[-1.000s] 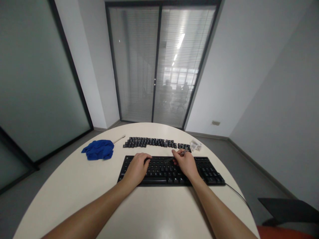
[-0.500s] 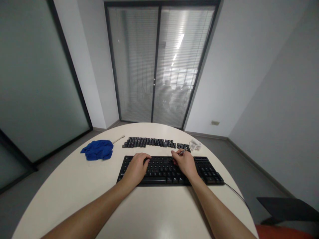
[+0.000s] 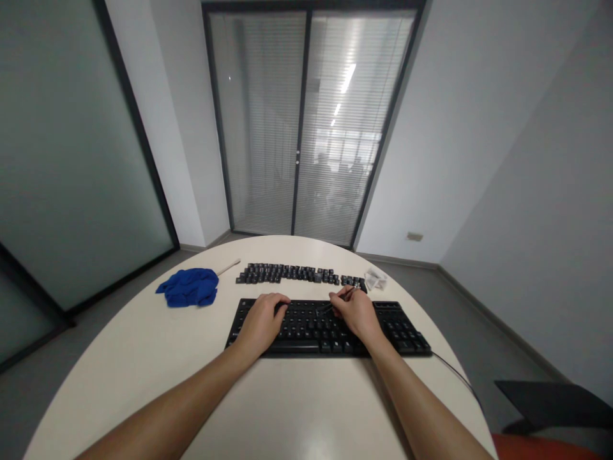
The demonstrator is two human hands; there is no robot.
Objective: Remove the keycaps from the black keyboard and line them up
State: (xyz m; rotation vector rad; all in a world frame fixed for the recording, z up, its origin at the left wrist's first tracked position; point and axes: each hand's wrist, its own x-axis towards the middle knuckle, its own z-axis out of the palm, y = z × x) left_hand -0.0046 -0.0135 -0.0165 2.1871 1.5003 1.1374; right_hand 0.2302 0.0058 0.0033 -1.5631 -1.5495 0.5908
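Note:
A black keyboard (image 3: 294, 347) lies on the round table in front of me, several of its key positions bare of caps. My left hand (image 3: 263, 321) grips its left part, fingers along the far edge and thumb over the keys. Thin metal tweezers (image 3: 325, 310) are pinched in my right hand (image 3: 354, 312), above the keyboard's middle right. Their tips point left and down at the upper key rows; whether they touch is too small to tell. Behind the keyboard, loose black keycaps (image 3: 299, 273) are laid out in rows.
A crumpled blue cloth (image 3: 189, 287) lies at the left, a thin pale stick (image 3: 228, 266) beside it. Some clear plastic (image 3: 376, 279) sits right of the keycaps. The keyboard's cable (image 3: 454, 368) runs off the right table edge, near a chair (image 3: 550, 402).
The tweezers have shifted slightly in my right hand, their tips a little further left. My left hand stays in place on the keyboard.

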